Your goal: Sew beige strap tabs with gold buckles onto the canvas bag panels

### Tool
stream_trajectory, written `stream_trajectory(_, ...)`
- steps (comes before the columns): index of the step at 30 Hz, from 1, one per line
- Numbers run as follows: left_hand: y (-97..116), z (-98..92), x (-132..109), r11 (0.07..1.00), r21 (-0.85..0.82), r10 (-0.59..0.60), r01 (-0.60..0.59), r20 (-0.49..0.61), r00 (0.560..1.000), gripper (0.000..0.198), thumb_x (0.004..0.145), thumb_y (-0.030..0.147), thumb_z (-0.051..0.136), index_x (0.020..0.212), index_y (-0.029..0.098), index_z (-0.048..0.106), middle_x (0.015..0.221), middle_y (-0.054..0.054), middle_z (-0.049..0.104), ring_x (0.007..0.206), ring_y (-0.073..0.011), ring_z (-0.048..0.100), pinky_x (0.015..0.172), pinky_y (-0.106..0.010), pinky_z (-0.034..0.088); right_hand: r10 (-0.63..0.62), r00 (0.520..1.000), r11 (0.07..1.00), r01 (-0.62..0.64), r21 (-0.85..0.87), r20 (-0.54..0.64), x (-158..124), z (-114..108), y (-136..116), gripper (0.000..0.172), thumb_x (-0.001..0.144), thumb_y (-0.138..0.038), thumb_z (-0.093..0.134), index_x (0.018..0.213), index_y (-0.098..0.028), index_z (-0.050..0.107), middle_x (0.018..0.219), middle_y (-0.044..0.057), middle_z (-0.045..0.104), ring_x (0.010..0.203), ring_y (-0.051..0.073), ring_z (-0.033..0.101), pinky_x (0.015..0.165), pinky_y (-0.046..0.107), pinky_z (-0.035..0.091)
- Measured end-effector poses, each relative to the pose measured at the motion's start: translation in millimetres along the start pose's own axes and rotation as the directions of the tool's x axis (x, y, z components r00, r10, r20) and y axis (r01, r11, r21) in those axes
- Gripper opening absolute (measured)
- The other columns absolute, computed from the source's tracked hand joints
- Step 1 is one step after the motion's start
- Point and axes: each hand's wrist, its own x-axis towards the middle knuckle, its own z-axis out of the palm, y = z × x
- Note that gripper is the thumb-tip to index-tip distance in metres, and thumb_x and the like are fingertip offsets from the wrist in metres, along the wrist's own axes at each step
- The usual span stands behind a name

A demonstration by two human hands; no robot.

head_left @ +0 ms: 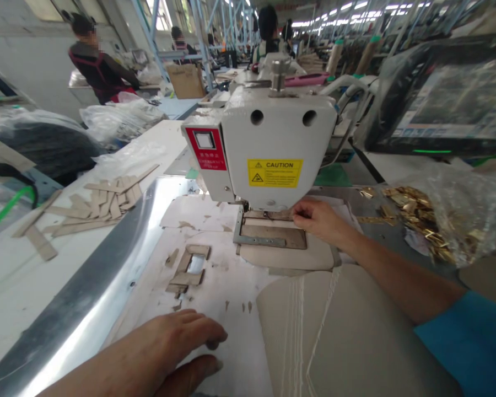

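My right hand (314,218) is at the sewing machine (279,132), its fingers pinched at the right end of the metal clamp frame (258,241) under the head. What lies between those fingertips is too small to make out. Beneath the clamp is a beige fabric piece (289,259). My left hand (190,344) hovers or rests over the white work plate (240,336), thumb and fingers apart, holding nothing. Larger beige panels (355,325) with loose white threads lie in front of the machine, right of my left hand.
Beige strips (103,201) lie on the left table. Gold metal pieces (421,215) spill from a plastic bag (479,204) at right, below a plastic-covered screen (450,99). A taped cutout (190,268) marks the plate. A co-worker (101,63) is at far left.
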Motion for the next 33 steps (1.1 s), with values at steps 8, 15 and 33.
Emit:
stream_trajectory(8, 31, -10.6, 55, 0.996, 0.084, 0.019, -0.029, 0.117, 0.993, 0.022, 0.094, 0.025, 0.049, 0.108, 0.026, 0.066, 0.100, -0.001, 0.071, 0.091, -0.0173, 0.068, 0.082, -0.027, 0.053, 0.204, 0.977, 0.916, -0.214, 0.341, 0.063, -4, -2, 3, 0.014, 0.074, -0.024, 0.051, 0.083, -0.018, 0.060, 0.059, -0.002, 0.059, 0.054, 0.013, 0.055, 0.053, 0.024, 0.044)
stream_trajectory(15, 53, -4.4, 114, 0.886, 0.464, 0.003, -0.017, 0.031, 1.000, 0.018, 0.094, 0.020, 0.049, 0.091, 0.018, 0.066, 0.087, -0.005, 0.069, 0.080, -0.0206, 0.068, 0.072, -0.031, 0.054, -0.092, 0.994, 0.971, 0.076, -0.225, -0.062, -7, 5, -3, 0.020, 0.082, -0.024, 0.061, 0.098, -0.015, 0.068, 0.100, 0.011, 0.067, 0.088, 0.022, 0.062, 0.075, 0.032, 0.047)
stream_trajectory(33, 46, 26.2, 164, 0.844, 0.537, 0.129, 0.004, -0.211, 0.969, 0.014, 0.094, 0.016, 0.046, 0.098, 0.015, 0.060, 0.095, -0.007, 0.065, 0.081, -0.0230, 0.068, 0.065, -0.036, 0.059, -0.070, 0.995, 0.973, 0.084, 0.216, -0.073, -9, 3, 14, 0.015, 0.084, -0.027, 0.053, 0.078, -0.017, 0.063, 0.069, 0.001, 0.064, 0.063, 0.014, 0.055, 0.060, 0.026, 0.040)
